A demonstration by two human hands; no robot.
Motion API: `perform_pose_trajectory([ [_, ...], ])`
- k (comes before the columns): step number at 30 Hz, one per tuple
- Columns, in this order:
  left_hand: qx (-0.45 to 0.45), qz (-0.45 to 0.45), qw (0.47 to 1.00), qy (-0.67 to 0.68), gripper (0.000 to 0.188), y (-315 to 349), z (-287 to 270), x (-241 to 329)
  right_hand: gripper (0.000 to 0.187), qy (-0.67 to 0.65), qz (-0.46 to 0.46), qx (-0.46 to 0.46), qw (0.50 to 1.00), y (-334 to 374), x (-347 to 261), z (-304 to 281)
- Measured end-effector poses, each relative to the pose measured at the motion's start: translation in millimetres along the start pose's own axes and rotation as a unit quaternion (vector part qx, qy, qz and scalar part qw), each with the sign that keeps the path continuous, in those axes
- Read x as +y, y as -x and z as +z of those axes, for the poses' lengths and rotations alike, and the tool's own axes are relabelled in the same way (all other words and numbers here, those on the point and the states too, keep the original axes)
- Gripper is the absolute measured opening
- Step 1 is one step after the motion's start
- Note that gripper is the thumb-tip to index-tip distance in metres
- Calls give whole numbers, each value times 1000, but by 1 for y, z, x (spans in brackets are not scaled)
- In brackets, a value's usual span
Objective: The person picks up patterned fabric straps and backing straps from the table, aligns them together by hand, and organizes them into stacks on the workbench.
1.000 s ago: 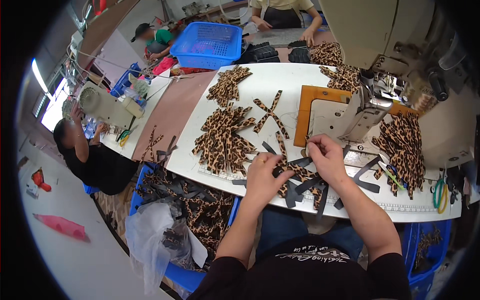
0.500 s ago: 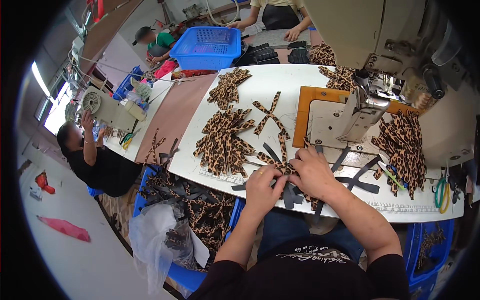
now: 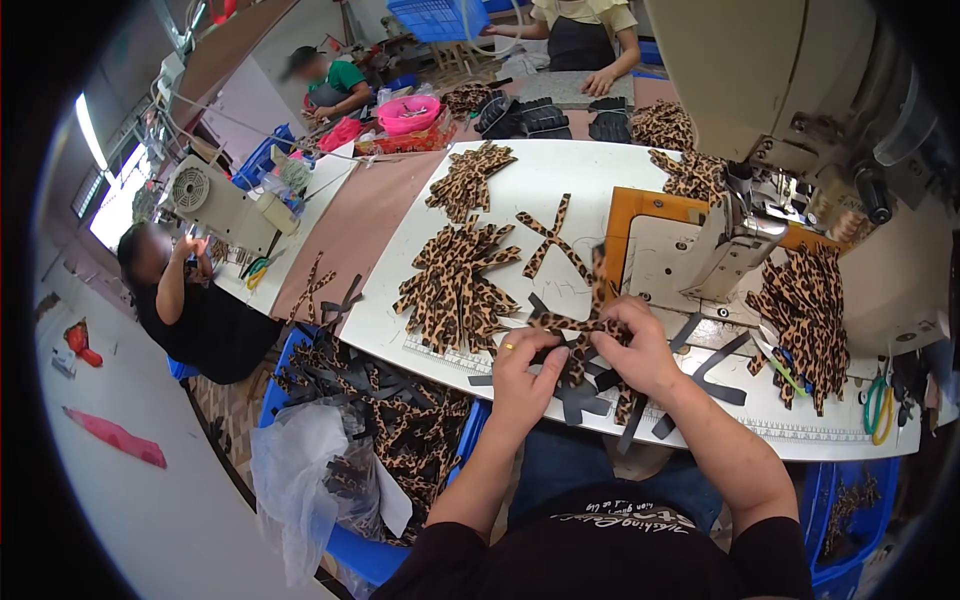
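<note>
At the front edge of the white table, both my hands pinch a leopard-print fabric strip piece (image 3: 598, 290) with crossing arms, lifted a little and blurred at its upper end. My left hand (image 3: 528, 368), wearing a ring, grips its left side. My right hand (image 3: 642, 352) closes on the right side with thumb and fingers. Dark grey crossed strips (image 3: 580, 405) lie under and beside my hands. Just beyond is a single leopard-print cross (image 3: 548, 238); left of it spreads a heap of leopard-print strips (image 3: 455, 285). My fingers hide where the held strips meet.
A sewing machine (image 3: 725, 250) stands at the right, with a leopard-print pile (image 3: 805, 320) and green-and-yellow-handled scissors (image 3: 880, 410) beside it. A blue bin (image 3: 360, 550) of strips sits below left. Across the table, a person holds a blue basket (image 3: 440, 18); other people work at the left.
The leopard-print piece has come up off the table in my hands, its upper arm now standing up. The person opposite has lifted the blue basket away, uncovering a pink basin.
</note>
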State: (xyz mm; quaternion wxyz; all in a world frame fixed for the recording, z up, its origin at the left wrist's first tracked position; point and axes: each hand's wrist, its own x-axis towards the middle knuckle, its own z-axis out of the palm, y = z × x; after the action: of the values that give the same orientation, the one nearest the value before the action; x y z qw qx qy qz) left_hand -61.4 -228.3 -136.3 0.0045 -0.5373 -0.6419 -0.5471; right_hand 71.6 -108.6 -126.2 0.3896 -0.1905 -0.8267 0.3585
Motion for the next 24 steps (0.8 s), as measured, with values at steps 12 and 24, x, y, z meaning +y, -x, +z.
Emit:
perform_pose_trajectory([
  [12, 48, -133, 975, 173, 18, -46, -39, 15, 9, -178, 130, 72, 973, 14, -10, -7],
  [24, 42, -36, 997, -60, 33, -57, -50, -2, 17, -223, 135, 112, 959, -4, 2, -31],
])
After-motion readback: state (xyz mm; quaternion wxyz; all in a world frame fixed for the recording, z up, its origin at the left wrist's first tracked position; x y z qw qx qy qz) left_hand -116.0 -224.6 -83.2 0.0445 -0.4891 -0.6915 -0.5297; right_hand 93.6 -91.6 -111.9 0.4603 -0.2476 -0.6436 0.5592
